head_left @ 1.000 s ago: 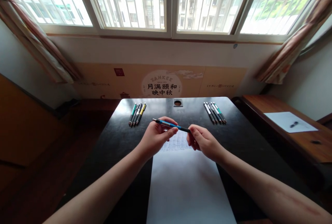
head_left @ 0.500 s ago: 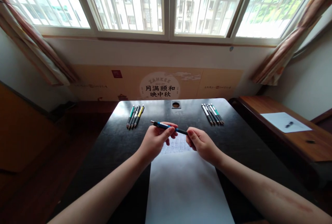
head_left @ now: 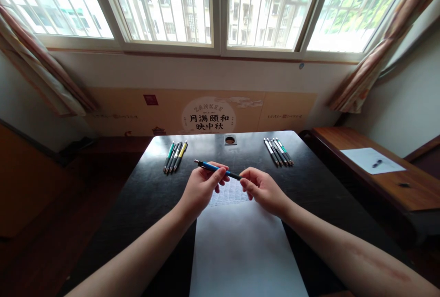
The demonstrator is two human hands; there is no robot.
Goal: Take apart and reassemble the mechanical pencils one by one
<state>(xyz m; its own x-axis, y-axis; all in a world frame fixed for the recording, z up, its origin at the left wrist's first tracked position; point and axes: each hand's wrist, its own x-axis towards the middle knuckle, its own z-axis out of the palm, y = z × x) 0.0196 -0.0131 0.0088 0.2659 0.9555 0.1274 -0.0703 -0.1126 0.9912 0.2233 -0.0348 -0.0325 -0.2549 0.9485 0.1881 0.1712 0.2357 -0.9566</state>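
Observation:
A blue and black click pen (head_left: 213, 168) is held up over the table, tilted down toward the right. My left hand (head_left: 205, 184) is closed around its middle, thumb along the barrel. At the dark tip end, my right hand (head_left: 261, 190) pinches the pen between thumb and bent fingers. Below both hands lies a sheet of paper (head_left: 240, 246); its far part carries rows of handwriting, while the near part looks blank. Several pens (head_left: 175, 156) rest side by side at the far left, green and yellow among them. Another row of pens (head_left: 278, 152) lies at the far right.
The dark table (head_left: 147, 205) has a square-framed round hole (head_left: 230, 140) near its far edge. To the right stands a brown wooden side table (head_left: 412, 191) with a white sheet (head_left: 364, 160) and small dark objects on it. A barred window and curtains are beyond.
My right hand's grip at the tip has loosened and shifted, with its fingers now more extended along the end. The pen stays in my left hand. The whole view has shifted slightly.

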